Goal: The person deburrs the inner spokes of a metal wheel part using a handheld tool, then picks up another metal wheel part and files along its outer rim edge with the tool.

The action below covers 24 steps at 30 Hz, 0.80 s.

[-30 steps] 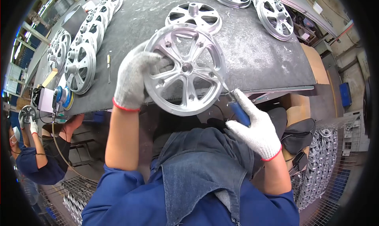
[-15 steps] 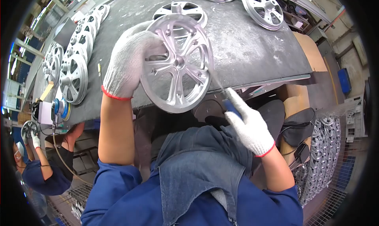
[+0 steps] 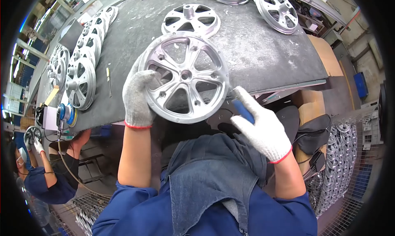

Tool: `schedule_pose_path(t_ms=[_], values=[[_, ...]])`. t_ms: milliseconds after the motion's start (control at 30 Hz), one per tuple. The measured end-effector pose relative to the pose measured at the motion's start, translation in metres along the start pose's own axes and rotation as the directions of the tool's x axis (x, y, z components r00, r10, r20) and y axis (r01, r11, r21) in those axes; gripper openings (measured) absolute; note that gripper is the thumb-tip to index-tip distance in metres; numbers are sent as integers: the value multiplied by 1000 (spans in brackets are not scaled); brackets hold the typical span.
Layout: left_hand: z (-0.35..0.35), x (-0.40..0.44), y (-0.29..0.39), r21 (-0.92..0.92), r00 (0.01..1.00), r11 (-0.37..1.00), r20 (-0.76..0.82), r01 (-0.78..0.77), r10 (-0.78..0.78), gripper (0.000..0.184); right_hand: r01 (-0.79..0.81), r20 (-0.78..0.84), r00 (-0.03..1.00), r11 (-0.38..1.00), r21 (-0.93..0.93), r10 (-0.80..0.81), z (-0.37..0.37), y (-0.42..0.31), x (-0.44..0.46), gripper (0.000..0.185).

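A silver cast-metal wheel (image 3: pixel 181 85) with spokes and a small centre hub hole is held up over the table's front edge, its face tilted toward me. My left hand (image 3: pixel 139 96), in a white knit glove, grips the wheel by its left side, thumb over the rim. On the other side, my gloved right hand (image 3: pixel 261 129) is closed around a blue-handled tool (image 3: pixel 243 111). Its thin metal blade is blurred and reaches close to the wheel's right rim; whether it touches I cannot tell. Another wheel (image 3: pixel 190 21) lies hub up on the table just behind.
Rows of wheels (image 3: pixel 81 81) lean along the left of the dark table (image 3: pixel 255 50); more wheels (image 3: pixel 277 11) lie at the back right. A slim tool (image 3: pixel 108 81) and a blue sander (image 3: pixel 66 113) are at left. A co-worker (image 3: pixel 45 174) sits at far left.
The wheel has come down and slightly right, turned more to face me, and the left hand moved with it. The right hand has shifted slightly right with the blue-handled tool.
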<state>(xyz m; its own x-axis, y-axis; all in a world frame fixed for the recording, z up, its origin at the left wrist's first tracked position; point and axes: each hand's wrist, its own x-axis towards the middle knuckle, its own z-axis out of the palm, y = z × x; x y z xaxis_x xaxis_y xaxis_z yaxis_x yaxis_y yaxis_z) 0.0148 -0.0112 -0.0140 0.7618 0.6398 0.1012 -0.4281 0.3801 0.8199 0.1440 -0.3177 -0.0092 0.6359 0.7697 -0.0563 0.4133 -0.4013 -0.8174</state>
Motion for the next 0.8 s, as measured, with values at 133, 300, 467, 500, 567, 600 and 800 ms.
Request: schedule_pose_path(t_ms=[133, 300, 467, 500, 567, 600, 800], values=[[13, -15, -8, -2, 992, 997, -99, -77, 76, 72, -97, -15, 995, 980, -176, 96, 0, -7, -7, 70], [10, -22, -13, 19, 990, 996, -110, -88, 90, 71, 58, -12, 998, 997, -59, -59, 16, -13, -12, 69], [12, -31, -15, -20, 988, 994, -119, -103, 100, 75, 15, 80, 997, 999, 46, -18, 25, -24, -15, 71], [13, -35, -17, -13, 985, 994, -134, -108, 105, 78, -18, 106, 994, 999, 51, 13, 23, -30, -14, 71], [19, -48, -22, -22, 981, 991, -146, -132, 127, 86, -62, 166, 985, 993, 102, 45, 15, -38, -8, 73], [30, -57, -23, -75, 977, 988, -177, -132, 117, 87, -116, 228, 970, 982, 149, 80, 13, -38, -7, 74], [4, -12, 20, 81, 988, 994, -137, 77, -65, 59, 3, 3, 1000, 991, 131, -3, 14, -17, 1, 81]])
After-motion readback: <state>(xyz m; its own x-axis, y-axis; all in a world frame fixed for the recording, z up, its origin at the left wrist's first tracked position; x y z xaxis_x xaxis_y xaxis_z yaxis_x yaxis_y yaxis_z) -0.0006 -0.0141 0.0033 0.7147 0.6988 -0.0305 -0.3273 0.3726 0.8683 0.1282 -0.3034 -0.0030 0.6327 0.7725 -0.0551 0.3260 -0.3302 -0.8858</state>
